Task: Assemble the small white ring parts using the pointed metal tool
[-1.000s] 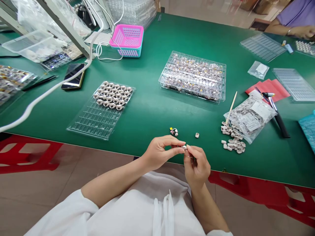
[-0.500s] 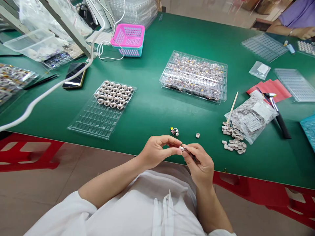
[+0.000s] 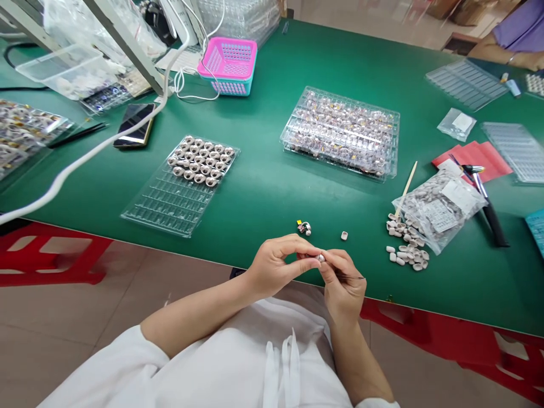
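Observation:
Just above the table's front edge, my left hand [image 3: 278,262] pinches a small whitish earbud-like part [image 3: 321,258] between thumb and forefinger. My right hand [image 3: 345,283] meets it from the other side, thumb and forefinger closed at the same part. A thin dark tool [image 3: 352,277], perhaps tweezers, sticks out from the right palm; its other end is hidden by fingers. Beyond my hands lie a small wired assembly [image 3: 304,228] with a yellow tab and a single beige shell [image 3: 344,235].
A clear tray [image 3: 165,201] partly filled with round beige pieces lies left. Stacked filled trays [image 3: 340,133] stand at centre back. Right are loose beige shells [image 3: 408,255], a plastic bag [image 3: 442,207] and a black-handled hammer [image 3: 491,218]. A white cable [image 3: 85,161] crosses the left.
The view has shifted slightly. The fingertips have drawn closer around the small part, and the dark tool now points out to the right from my right hand.

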Motion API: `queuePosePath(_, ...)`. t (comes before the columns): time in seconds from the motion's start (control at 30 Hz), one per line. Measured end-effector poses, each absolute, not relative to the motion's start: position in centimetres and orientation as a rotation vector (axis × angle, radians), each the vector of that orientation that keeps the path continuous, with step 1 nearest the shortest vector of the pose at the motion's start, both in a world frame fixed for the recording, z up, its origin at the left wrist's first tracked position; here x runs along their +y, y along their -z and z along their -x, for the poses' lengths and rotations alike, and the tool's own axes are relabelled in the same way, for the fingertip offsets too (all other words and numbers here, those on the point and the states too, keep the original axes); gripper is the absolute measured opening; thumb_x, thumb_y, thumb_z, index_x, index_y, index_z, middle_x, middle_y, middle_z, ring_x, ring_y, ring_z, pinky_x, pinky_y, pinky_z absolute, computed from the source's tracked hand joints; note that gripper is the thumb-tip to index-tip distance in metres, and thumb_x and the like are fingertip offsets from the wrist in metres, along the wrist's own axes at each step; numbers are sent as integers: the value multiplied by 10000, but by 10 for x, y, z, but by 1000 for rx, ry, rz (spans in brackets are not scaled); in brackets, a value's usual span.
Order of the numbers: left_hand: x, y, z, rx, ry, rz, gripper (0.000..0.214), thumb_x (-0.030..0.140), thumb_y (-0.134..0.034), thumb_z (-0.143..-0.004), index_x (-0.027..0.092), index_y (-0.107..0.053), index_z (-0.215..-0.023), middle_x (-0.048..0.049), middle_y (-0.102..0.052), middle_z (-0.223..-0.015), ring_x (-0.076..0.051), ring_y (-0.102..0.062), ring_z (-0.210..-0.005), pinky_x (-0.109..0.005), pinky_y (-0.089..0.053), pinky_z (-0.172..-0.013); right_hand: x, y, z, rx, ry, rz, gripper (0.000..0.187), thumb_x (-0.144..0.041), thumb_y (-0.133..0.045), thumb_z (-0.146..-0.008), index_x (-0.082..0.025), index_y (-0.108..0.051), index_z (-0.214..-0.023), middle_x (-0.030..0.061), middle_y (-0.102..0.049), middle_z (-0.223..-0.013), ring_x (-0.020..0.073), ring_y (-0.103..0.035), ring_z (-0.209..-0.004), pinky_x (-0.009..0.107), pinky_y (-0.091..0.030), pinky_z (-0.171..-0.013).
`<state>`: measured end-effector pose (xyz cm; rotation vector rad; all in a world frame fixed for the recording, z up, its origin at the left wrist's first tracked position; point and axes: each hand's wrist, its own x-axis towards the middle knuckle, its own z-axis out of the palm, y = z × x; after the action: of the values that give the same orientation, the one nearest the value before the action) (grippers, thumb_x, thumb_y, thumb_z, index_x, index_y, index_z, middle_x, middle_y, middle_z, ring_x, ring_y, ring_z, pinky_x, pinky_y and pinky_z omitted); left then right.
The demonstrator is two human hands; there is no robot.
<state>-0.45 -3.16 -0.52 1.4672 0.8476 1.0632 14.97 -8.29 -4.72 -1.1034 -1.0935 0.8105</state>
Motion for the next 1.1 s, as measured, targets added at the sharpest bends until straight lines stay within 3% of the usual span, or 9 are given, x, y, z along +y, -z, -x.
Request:
queuePosePath(0.57, -24, -6, 9, 943, -956, -1480, 102, 245, -801, -784, 180, -820, -860, -89, -789, -838, -170, -701, -719, -274, -560, -681, -88, 39, -153, -1283, -611, 1238, 321, -106, -709, -857, -321, -756, -1092, 40, -728, -969, 170, -692, -808, 283, -553, -609)
queuePosePath(0.8, -21, -3, 9, 895, -978, -1406, 69, 204, -834, -736, 185, -824, -801, -82, -800, -789, -181, -696, -725, -283, -558, -686, -85, 36, -159, -1360, -694, 1227, 313, -96, -699, -862, -305, -751, -1089, 29, -719, -957, 141, -670, -751, 253, -510, -566)
queuePosePath(0.97, -18, -6, 14, 950, -734, -1182, 156, 235, -871, -677, 144, -798, -780, -63, -774, -729, -163, -688, -672, -271, -557, -665, -83, 29, -165, -1408, -846, 1182, 215, -146, -691, -876, -264, -763, -1041, 49, -726, -932, 148, -672, -725, 257, -508, -552)
queuePosePath(1.1, -12, -5, 18, 864, -585, -1048, 355, 227, -943, -536, 126, -740, -810, -34, -749, -696, -151, -688, -654, -260, -554, -657, -82, 23, -170, -1410, -1011, 1110, 168, -177, -710, -866, -259, -781, -995, 45, -726, -864, 157, -675, -717, 261, -512, -557)
